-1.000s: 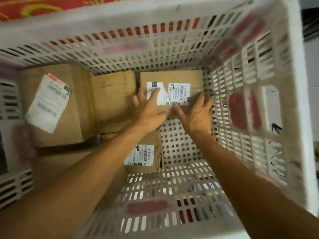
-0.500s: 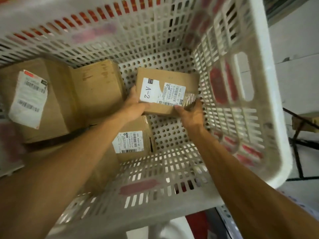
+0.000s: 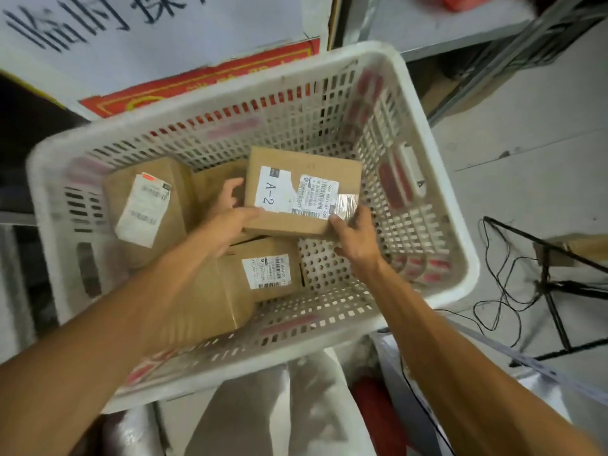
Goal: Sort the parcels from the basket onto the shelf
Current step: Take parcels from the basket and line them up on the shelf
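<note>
A brown cardboard parcel (image 3: 296,162) with a white label reading "A-2" is held above the floor of the white slatted basket (image 3: 424,133). My left hand (image 3: 230,215) grips its left edge, thumb on top. My right hand (image 3: 353,235) grips its near right corner by the shiny tape. Other parcels lie below in the basket: a large one with a long white label (image 3: 148,205) at the left, a small labelled one (image 3: 266,268) under my left wrist, and a plain one (image 3: 214,185) behind my left hand.
A grey metal shelf (image 3: 460,31) runs along the top right. A white sign with black writing (image 3: 148,34) and a red board (image 3: 204,83) lie behind the basket. Black cables and a stand (image 3: 526,274) cross the floor at the right. White bags (image 3: 256,413) sit below the basket.
Both hands closed on the A-2 parcel and raised it off the basket floor. The view has pulled back, so the whole basket and the floor around it now show.
</note>
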Tool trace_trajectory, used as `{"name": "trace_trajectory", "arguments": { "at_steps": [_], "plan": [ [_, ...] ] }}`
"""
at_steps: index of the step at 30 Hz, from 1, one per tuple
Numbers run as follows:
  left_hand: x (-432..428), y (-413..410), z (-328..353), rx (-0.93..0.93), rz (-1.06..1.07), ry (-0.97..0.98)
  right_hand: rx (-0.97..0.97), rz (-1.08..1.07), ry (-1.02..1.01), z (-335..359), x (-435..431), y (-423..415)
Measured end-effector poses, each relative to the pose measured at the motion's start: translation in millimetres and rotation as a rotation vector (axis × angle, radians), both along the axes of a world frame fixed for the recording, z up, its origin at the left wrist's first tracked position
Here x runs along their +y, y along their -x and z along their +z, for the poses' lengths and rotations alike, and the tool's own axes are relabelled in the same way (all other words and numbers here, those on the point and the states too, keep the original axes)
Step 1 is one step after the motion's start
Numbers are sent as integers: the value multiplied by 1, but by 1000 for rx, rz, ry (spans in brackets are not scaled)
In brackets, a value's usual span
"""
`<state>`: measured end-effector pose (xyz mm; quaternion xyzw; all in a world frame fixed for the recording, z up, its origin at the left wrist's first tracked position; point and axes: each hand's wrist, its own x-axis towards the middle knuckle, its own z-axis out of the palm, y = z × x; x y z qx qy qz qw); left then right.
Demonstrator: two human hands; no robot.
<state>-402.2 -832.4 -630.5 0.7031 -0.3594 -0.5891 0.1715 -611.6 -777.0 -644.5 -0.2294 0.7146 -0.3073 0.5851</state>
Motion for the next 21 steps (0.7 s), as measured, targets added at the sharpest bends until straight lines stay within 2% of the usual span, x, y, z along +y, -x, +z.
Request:
{"name": "trace_trajectory", "arguments": {
  "at_steps": [5, 9, 13, 15, 21],
  "plan": [
    [38, -42, 42, 148, 168, 27, 54, 100, 189, 54, 17, -29],
    [67, -78, 87, 167, 248, 148, 93, 164, 336, 110, 35, -66],
    [100, -126, 142, 180, 239, 241, 153, 222, 507, 172, 50, -106],
    [115, -148, 176, 249, 258, 273, 151, 251, 598, 204, 56, -127],
    [149, -203, 271, 299, 284, 534, 132, 254, 792, 288, 59, -181]
  ]
}}
